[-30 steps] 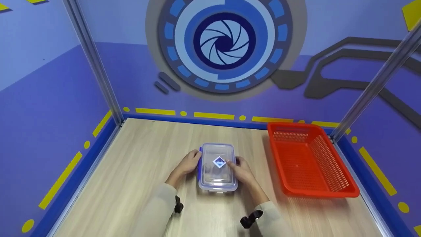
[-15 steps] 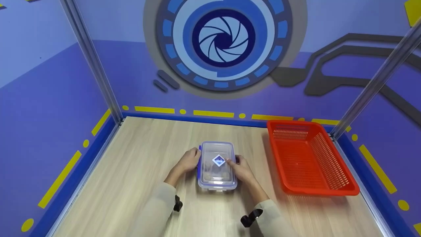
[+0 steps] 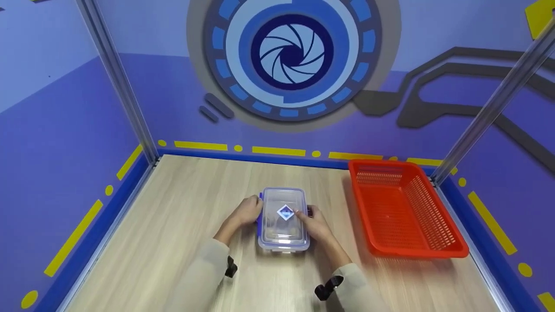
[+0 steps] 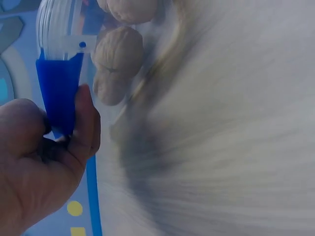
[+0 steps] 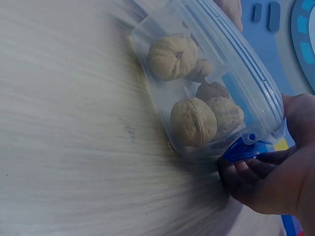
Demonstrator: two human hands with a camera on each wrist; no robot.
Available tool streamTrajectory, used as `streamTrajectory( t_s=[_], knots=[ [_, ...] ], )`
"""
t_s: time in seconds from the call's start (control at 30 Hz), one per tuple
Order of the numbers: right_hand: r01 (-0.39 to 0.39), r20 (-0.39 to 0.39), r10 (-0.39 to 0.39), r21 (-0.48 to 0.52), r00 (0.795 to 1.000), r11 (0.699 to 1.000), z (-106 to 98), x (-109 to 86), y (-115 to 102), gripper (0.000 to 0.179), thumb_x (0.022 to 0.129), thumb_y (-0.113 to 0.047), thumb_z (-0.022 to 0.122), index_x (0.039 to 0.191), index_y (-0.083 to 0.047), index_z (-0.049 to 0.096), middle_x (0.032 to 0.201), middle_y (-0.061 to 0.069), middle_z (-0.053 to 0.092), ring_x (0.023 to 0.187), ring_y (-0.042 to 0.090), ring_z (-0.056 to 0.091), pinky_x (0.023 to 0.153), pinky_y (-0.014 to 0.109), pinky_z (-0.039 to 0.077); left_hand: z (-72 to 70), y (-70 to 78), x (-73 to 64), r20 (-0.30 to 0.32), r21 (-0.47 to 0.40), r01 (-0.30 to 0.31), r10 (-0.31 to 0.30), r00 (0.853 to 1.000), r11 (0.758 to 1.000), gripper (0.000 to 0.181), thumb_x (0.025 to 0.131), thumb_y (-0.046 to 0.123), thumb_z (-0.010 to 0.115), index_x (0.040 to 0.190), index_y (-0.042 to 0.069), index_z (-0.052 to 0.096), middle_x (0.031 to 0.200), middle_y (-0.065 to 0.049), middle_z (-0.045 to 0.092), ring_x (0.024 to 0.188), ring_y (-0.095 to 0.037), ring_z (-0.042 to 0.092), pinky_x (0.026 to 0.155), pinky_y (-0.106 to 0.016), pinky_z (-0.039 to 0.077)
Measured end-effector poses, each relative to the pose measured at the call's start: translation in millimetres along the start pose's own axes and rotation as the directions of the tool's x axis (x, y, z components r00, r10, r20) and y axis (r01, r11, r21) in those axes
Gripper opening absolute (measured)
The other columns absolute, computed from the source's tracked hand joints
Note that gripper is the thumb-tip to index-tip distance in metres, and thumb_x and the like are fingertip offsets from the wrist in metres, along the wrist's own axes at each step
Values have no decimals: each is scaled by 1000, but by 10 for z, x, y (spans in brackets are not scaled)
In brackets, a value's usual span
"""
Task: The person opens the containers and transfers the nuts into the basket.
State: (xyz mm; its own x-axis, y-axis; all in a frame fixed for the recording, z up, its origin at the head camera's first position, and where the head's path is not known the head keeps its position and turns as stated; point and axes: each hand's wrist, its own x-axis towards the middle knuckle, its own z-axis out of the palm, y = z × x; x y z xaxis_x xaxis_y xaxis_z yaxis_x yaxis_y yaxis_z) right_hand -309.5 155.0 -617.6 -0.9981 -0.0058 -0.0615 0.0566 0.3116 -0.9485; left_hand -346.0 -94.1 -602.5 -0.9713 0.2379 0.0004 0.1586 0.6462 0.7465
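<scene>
A clear plastic food container (image 3: 282, 236) with a lid and a diamond-shaped sticker (image 3: 285, 212) stands on the table in the head view. Several walnuts (image 5: 194, 122) show through its wall in the right wrist view. At its left side my left hand (image 3: 249, 209) pinches a blue latch flap (image 4: 61, 93) between thumb and fingers; the flap sticks out sideways from the rim. My right hand (image 3: 315, 222) grips the right side, thumb on the lid, fingers curled at another blue latch flap (image 5: 241, 149). My hand partly hides that flap.
A red plastic basket (image 3: 414, 252) with perforated walls stands to the right of the container, close to the back wall. The wooden tabletop (image 3: 186, 186) is bounded by blue printed panels and metal corner posts (image 3: 125, 86).
The head view has shifted slightly. Both hands keep their places at the container's sides, and the container and basket stay where they were on the table.
</scene>
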Motion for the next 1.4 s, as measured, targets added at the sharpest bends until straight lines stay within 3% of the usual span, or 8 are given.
streamTrajectory(
  t_s=[0.2, 0.8, 0.9, 1.0, 1.1, 1.2, 1.3, 1.4],
  knots=[
    [-10, 1, 10, 17, 1000, 1000, 7, -14, 3, 60, 104, -23, 68, 142, 17, 46, 132, 34, 61, 118, 41, 63, 104, 53, 52, -28, -83, 1, 66, -105, 37, -30, 997, 994, 34, 114, 24, 38, 105, 1, 61, 82, -4, 56, 69, -16, 56, 60, -29, 50],
    [9, 3, -9, 19, 1000, 1000, 12, 5, 18, 60, 104, -24, 67, 142, 18, 47, 129, 33, 62, 115, 40, 64, 102, 53, 53, 6, -14, 16, -7, 20, -21, 21, 1000, 1000, 33, 111, 18, 37, 102, -3, 62, 82, -5, 55, 77, -21, 56, 76, -43, 55],
    [14, -4, -13, 21, 1000, 1000, 14, 14, 26, 59, 104, -23, 67, 141, 19, 47, 128, 34, 62, 115, 41, 64, 102, 53, 53, 10, 33, 0, -34, -4, 14, -14, 999, 1000, 32, 111, 18, 38, 98, 0, 61, 80, -6, 55, 75, -22, 56, 73, -41, 54],
    [10, -9, -10, 23, 1000, 1000, 14, 13, 35, 59, 104, -23, 68, 141, 18, 48, 129, 34, 62, 115, 40, 64, 102, 53, 53, 29, 61, -20, -38, -102, 82, -86, 996, 991, 32, 111, 22, 39, 97, 2, 60, 80, -6, 56, 74, -21, 57, 67, -38, 53],
    [13, 0, -13, 26, 1000, 1000, 18, 8, 32, 58, 104, -22, 67, 141, 18, 47, 128, 34, 62, 114, 40, 64, 101, 53, 54, 46, 28, -41, 9, -279, 155, -159, 987, 948, 32, 112, 28, 41, 102, 3, 58, 83, -5, 56, 72, -18, 57, 63, -32, 51],
    [1, 5, -1, 29, 1000, 1000, 25, 5, 29, 58, 104, -22, 67, 141, 17, 47, 128, 33, 63, 113, 39, 65, 100, 51, 55, 52, -49, -52, 108, -485, 212, -183, 977, 848, 32, 113, 32, 42, 110, 3, 56, 82, -2, 53, 67, -14, 51, 56, -29, 45],
    [10, 5, -10, 21, 1000, 1000, 22, 2, 25, 58, 105, -22, 66, 142, 18, 47, 128, 33, 63, 113, 40, 65, 100, 51, 55, 46, -127, -38, 184, -614, 235, -154, 971, 753, 32, 115, 33, 43, 115, 3, 54, 80, 0, 52, 61, -12, 48, 52, -28, 41],
    [17, 8, -17, 15, 1000, 1000, 15, -2, 27, 58, 105, -23, 66, 141, 18, 47, 129, 33, 62, 114, 40, 65, 101, 52, 55, 51, -186, -17, 205, -643, 223, -116, 972, 733, 33, 116, 33, 41, 118, 2, 54, 81, 0, 53, 60, -11, 50, 50, -27, 44]
  ],
)
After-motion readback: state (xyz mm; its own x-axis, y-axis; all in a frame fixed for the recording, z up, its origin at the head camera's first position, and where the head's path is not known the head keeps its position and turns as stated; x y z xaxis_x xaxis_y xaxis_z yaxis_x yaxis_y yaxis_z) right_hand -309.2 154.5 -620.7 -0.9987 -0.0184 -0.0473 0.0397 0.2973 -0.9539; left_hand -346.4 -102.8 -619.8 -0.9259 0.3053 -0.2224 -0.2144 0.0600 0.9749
